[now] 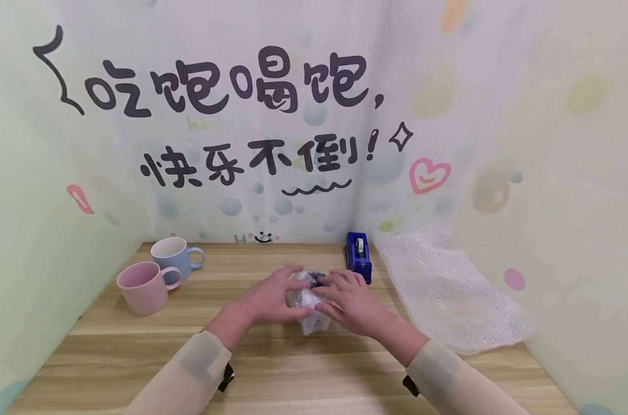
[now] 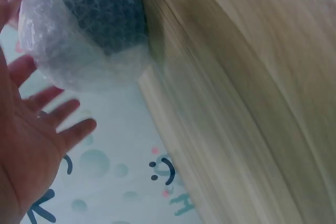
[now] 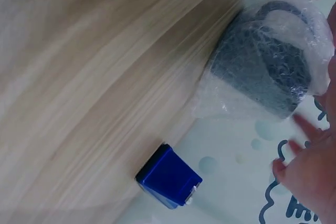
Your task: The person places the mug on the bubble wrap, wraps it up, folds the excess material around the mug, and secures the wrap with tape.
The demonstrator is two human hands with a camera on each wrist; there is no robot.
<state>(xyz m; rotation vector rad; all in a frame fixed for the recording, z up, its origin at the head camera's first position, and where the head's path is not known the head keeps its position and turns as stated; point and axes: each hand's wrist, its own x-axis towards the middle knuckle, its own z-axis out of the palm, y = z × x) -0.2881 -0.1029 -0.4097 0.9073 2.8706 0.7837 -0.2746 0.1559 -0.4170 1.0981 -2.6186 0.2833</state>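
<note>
On the table, between both hands, stands a dark mug wrapped in bubble wrap (image 1: 307, 298). Its curved handle shows through the clear layers in the right wrist view, where the wrapped mug (image 3: 257, 61) fills the upper right. My left hand (image 1: 274, 297) is at its left side, and in the left wrist view that hand (image 2: 31, 140) has its fingers spread beside the wrap. From the right, my right hand (image 1: 357, 305) reaches over the upper part with loosely bent fingers. Neither hand is curled round the mug.
A pink mug (image 1: 143, 291) and a light blue mug (image 1: 170, 253) stand at the left. Behind the right hand is a blue tape dispenser (image 1: 358, 262). A loose bubble wrap sheet (image 1: 448, 294) lies along the right edge, partly up against the printed curtain (image 1: 552, 202).
</note>
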